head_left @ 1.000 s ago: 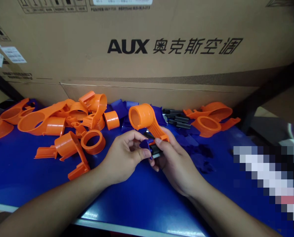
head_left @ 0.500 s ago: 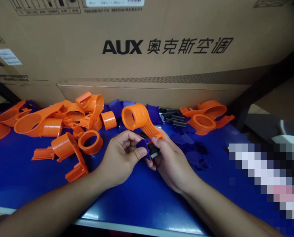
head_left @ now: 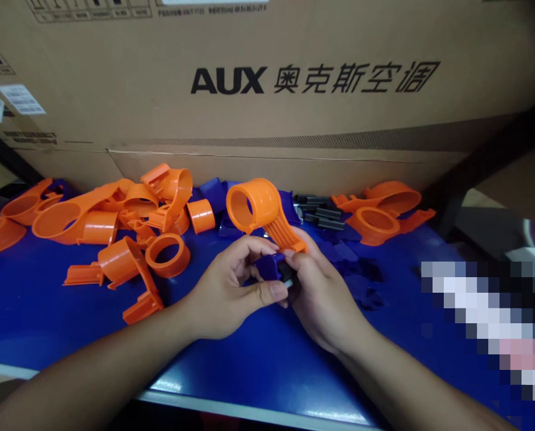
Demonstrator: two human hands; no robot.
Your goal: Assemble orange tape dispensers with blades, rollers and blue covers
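Observation:
My right hand (head_left: 316, 293) grips the lower end of an orange tape dispenser (head_left: 265, 206), whose round hub points up and to the left. A black part and a strip of pale serrated blade (head_left: 287, 283) show at the dispenser's end, between my hands. Against that end, my left hand (head_left: 231, 287) closes on a small dark blue plastic plate (head_left: 267, 266), thumb along its lower edge. The plate touches the black part; my fingers hide how they join.
Several orange dispenser frames (head_left: 123, 263) lie at left, with more (head_left: 375, 224) at right. Black tubes (head_left: 325, 218) and blue plastic pieces (head_left: 211, 194) lie at the back of the blue table (head_left: 231, 371). Behind stands a large cardboard box (head_left: 127, 102).
The blue plate has turned and now sits closer against the dispenser's black end. My left thumb has shifted right and down along it. The view has moved slightly.

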